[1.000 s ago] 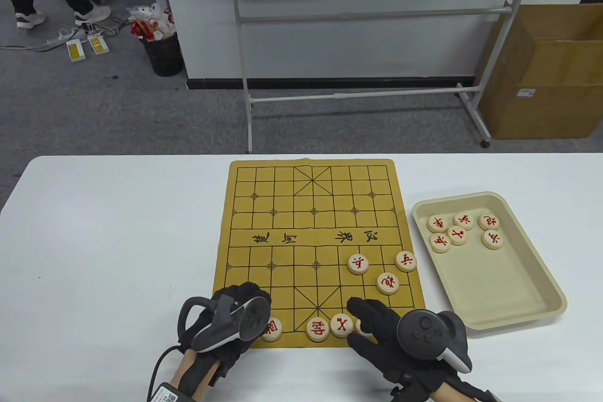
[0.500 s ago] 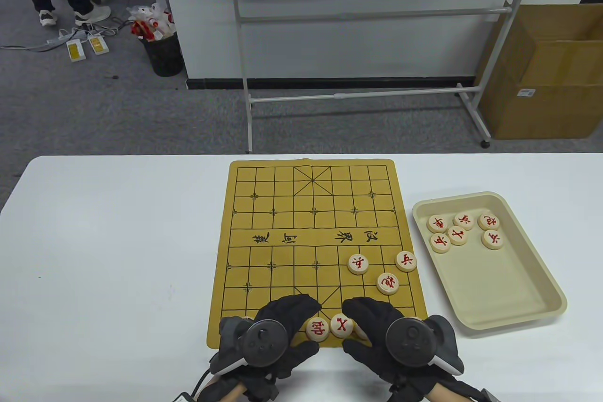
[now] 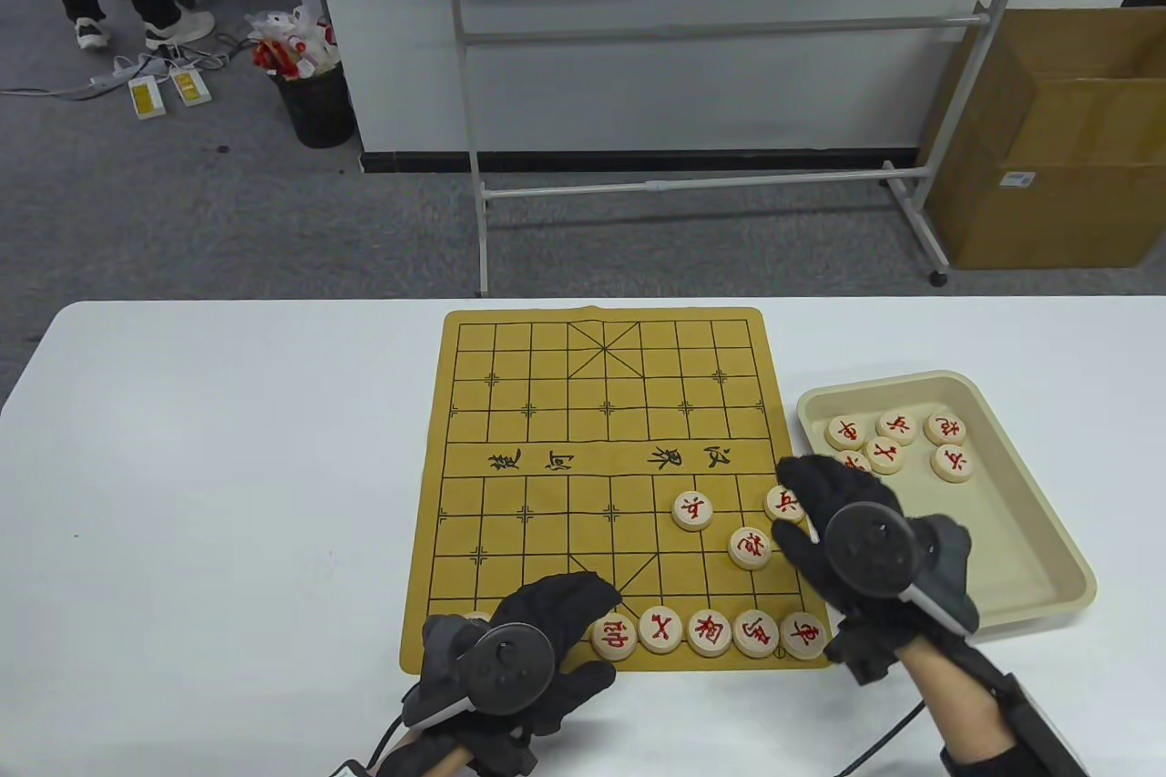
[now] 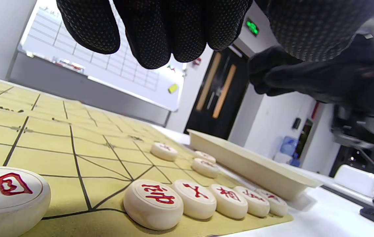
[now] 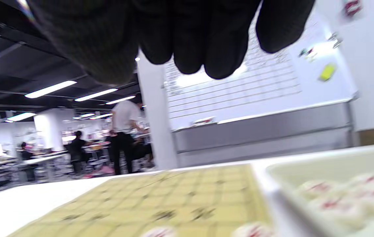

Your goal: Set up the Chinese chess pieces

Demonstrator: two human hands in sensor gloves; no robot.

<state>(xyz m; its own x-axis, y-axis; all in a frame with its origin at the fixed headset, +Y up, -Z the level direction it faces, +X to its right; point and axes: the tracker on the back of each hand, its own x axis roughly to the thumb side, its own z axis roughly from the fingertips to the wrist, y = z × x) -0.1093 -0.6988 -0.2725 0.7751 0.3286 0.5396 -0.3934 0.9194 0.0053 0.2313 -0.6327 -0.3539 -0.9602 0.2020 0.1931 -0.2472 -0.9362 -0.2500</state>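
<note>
On the near-left corner of the yellow board mat (image 3: 601, 413) my left hand (image 3: 537, 631) rests low, fingers loosely extended and close together, holding nothing; just under its wrist sits one red-character disc (image 4: 7, 194), mostly hidden in the table view. Right of that hand a row of five wooden chess pieces (image 3: 709, 631) stands edge to edge along the mat's near line, touching one another. Above them three more discs lie on the right half: one (image 3: 692, 510) apart, one (image 3: 750, 547) lower, and one (image 3: 783, 504) by the mat's right edge. My right hand (image 3: 833, 522) hovers over that edge, between the mat and the beige tray (image 3: 1020, 558); its fingers look relaxed and I see nothing gripped, though the tracker hides the palm. Six or so pieces (image 3: 897, 444) wait in the tray's far end, clustered and partly touching. I judge these discs light, rigid and smooth, likely to skate on the mat if nudged, so I would pinch one by its rim with thumb and forefinger, choosing an outlying tray piece first to avoid jostling neighbours.
</note>
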